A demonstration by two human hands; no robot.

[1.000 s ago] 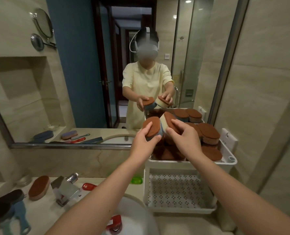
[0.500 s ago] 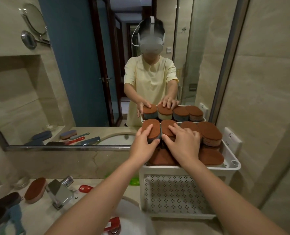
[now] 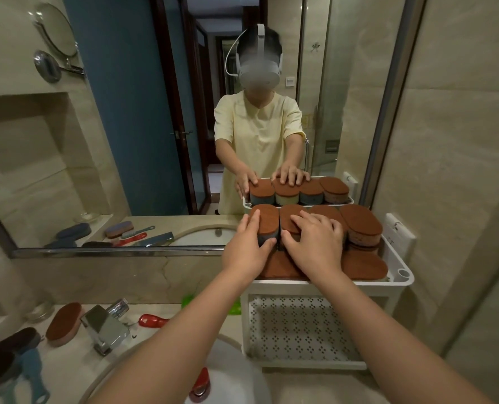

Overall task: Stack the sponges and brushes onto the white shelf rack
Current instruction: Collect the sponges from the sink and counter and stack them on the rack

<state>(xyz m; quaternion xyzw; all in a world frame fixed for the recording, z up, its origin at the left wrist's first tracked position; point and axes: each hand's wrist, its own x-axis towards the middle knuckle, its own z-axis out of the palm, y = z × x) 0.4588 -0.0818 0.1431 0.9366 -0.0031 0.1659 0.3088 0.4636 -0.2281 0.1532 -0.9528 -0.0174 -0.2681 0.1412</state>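
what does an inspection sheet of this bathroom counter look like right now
surface: beige counter, sink basin set in it, faucet beside it
job's things: brown-topped sponges stacked on the white shelf rack top tier; one loose sponge, red-handled brush and dark brushes on the counter
clutter: green item beside the rack
hands: left hand grips the leftmost sponge; right hand lies flat on the neighbouring sponge
cables: white headset cable, seen in the mirror
surroundings: tiled wall, wall socket beside the rack
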